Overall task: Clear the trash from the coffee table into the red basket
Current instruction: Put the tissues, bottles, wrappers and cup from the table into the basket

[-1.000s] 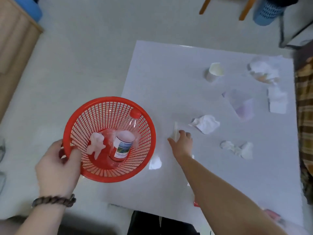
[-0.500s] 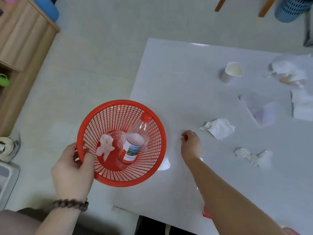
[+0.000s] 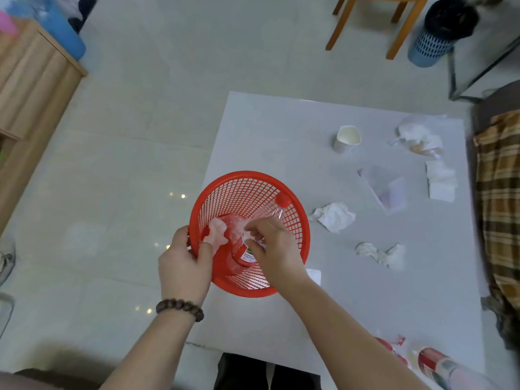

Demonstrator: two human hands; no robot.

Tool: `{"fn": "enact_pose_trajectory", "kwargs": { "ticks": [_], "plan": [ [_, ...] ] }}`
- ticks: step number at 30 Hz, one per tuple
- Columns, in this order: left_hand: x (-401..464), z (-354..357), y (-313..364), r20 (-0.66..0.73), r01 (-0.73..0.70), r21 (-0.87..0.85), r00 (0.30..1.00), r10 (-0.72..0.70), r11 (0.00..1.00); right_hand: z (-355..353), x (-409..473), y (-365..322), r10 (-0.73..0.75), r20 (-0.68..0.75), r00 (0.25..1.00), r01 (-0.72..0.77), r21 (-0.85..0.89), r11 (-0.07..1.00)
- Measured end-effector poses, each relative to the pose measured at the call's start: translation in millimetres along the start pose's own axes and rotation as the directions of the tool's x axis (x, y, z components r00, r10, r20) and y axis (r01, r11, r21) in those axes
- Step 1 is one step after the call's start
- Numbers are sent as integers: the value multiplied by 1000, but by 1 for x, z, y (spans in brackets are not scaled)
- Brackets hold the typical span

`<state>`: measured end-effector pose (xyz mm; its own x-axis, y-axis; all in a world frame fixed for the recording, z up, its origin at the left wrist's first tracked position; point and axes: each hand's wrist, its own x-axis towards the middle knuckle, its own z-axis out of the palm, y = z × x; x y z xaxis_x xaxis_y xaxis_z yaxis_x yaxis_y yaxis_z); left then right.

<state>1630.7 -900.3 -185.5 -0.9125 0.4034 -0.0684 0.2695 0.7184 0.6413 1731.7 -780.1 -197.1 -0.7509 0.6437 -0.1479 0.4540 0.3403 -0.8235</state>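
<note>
Two hands meet at the round red plastic mesh basket (image 3: 284, 220), which sits over the near left edge of the pale grey coffee table (image 3: 351, 305), partly overhanging the floor. The left hand (image 3: 184, 266), a dark bead bracelet (image 3: 180, 308) on its wrist, grips the basket's near rim, thumb hooked inside. The right hand (image 3: 274, 249) reaches into the basket, its fingertips pinching a scrap of clear film (image 3: 246, 236) just above the clear plastic bottle with a red cap (image 3: 278, 205), which lies slanted inside beside a crumpled white tissue (image 3: 216, 235); the bottle's label is too small to read. Out on the tabletop, well apart from the basket, lie a crumpled white napkin (image 3: 333, 216), a twisted white tissue (image 3: 382, 254), a white paper cup (image 3: 347, 137) standing upright, a pale lilac folded paper (image 3: 388, 190), a stack of white napkins (image 3: 440, 182) and a clear plastic bag of scraps (image 3: 419, 135). Red-printed wrappers (image 3: 433, 361) rest at the near right edge. Open tiled floor (image 3: 126, 178) spreads left of the table.
</note>
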Motion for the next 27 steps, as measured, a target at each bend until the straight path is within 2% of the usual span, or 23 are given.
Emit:
{"fn": "enact_pose_trajectory", "kwargs": {
  "ticks": [6, 9, 12, 15, 17, 19, 23, 27],
  "plan": [
    [-9, 2, 6, 8, -57, -4, 998, 58, 998, -30, -33, 15, 14, -119, 993, -7, 57, 998],
    [-16, 2, 5, 19, -96, 9, 995, 96, 995, -41, -72, 45, 88, -215, 973, -70, 91, 993],
    [-25, 5, 3, 39, -122, 30, 992, 121, 992, -39, -125, 101, 245, -236, 940, -262, -43, 964],
    [-36, 12, 5, 72, -162, 33, 985, 159, 986, -29, -179, 165, 501, -173, 848, -527, -165, 834],
    [-43, 15, 8, 87, -191, 26, 978, 188, 981, -22, -203, 198, 605, -127, 786, -615, -258, 745],
    [-48, 18, 10, 94, -210, 29, 974, 207, 977, -16, -216, 224, 644, -92, 760, -630, -349, 694],
    [-50, 24, 5, 106, -254, 112, 964, 243, 961, -4, -220, 255, 621, -59, 782, -574, -456, 680],
    [-49, 31, 2, 86, -247, 98, 967, 239, 964, 9, -215, 273, 578, -137, 805, -564, -479, 672]
  ]
}}
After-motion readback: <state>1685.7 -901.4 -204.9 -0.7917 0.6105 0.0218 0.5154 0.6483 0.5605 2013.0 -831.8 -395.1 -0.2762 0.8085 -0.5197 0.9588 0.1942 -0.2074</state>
